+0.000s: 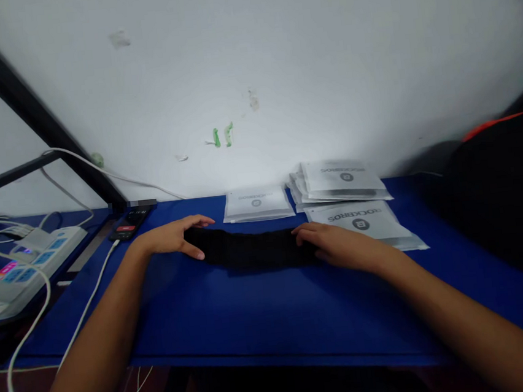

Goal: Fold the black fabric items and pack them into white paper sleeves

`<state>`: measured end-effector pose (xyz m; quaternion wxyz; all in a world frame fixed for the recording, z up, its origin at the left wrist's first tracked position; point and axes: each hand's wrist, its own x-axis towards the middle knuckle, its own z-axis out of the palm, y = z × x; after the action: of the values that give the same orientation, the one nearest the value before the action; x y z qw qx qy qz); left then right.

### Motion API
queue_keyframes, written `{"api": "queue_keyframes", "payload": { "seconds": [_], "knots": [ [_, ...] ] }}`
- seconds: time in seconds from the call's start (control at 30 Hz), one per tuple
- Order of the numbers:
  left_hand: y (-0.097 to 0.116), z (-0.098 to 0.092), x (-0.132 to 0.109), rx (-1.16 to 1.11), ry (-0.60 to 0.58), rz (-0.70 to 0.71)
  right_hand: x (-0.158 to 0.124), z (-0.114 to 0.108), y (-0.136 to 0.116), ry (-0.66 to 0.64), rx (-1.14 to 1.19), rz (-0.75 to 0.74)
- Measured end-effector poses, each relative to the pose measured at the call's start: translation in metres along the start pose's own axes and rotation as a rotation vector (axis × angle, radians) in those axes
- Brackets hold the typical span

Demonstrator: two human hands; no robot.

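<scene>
Black cloth (252, 250), left hand (175, 235) half-open around one end, right hand (335, 243) curled on the other — its grip unclear

The bare, slim left hand (173, 235), with slender tapering fingers and a rounded thumb tip, joins a bare left forearm (106, 315) that is narrow at the wrist and broadens steadily toward the lower edge of the view. The bare, slim right hand (333, 244) is of matching build, its slender fingers continuing through a narrow wrist into a bare right forearm (447, 301) that widens gradually along its visible length. Both limbs are uncovered from fingertips to the edge of the view; fine detail of the nails is too blurred to read
</scene>
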<state>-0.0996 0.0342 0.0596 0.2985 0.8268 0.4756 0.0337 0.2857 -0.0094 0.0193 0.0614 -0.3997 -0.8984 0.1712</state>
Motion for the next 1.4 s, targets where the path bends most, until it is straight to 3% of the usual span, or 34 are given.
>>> {"api": "queue_keyframes", "payload": {
  "seconds": [0.1, 0.23, 0.4, 0.57, 0.63, 0.73, 0.8, 0.87, 0.93, 1.07, 1.23, 1.4],
  "knots": [
    [0.003, 0.001, 0.000, 0.016, -0.063, -0.029, 0.000, -0.003, -0.001, -0.014, 0.002, 0.006],
    [0.000, 0.003, 0.002, -0.163, -0.133, -0.101, -0.001, -0.005, 0.000, -0.024, 0.000, 0.005],
    [0.001, 0.001, 0.002, -0.309, -0.161, -0.093, -0.002, -0.005, 0.004, -0.030, 0.008, 0.009],
    [-0.006, 0.001, 0.005, -0.305, -0.182, -0.096, -0.002, -0.006, 0.008, -0.023, 0.033, -0.003],
    [-0.010, 0.006, 0.011, -0.186, -0.108, -0.131, -0.003, -0.006, 0.009, -0.014, 0.048, -0.011],
    [-0.011, 0.019, 0.019, 0.177, 0.219, -0.210, -0.003, -0.007, 0.009, -0.015, 0.049, -0.015],
    [-0.004, 0.027, 0.021, 0.328, 0.359, -0.114, -0.003, -0.008, 0.009, -0.015, 0.042, -0.017],
    [0.007, 0.032, 0.020, 0.326, 0.304, 0.084, -0.002, -0.008, 0.009, -0.005, 0.036, -0.022],
    [0.019, 0.035, 0.017, 0.263, 0.134, 0.222, -0.001, -0.008, 0.009, 0.021, 0.027, -0.019],
    [0.035, 0.039, 0.013, 0.163, -0.078, 0.299, 0.003, -0.008, 0.009, 0.112, 0.025, 0.018],
    [0.039, 0.049, 0.016, 0.068, -0.105, 0.280, 0.006, -0.007, 0.006, 0.248, 0.061, 0.096],
    [0.053, 0.061, 0.015, 0.101, 0.002, 0.366, 0.007, -0.002, 0.003, 0.370, 0.053, 0.164]
  ]
}}
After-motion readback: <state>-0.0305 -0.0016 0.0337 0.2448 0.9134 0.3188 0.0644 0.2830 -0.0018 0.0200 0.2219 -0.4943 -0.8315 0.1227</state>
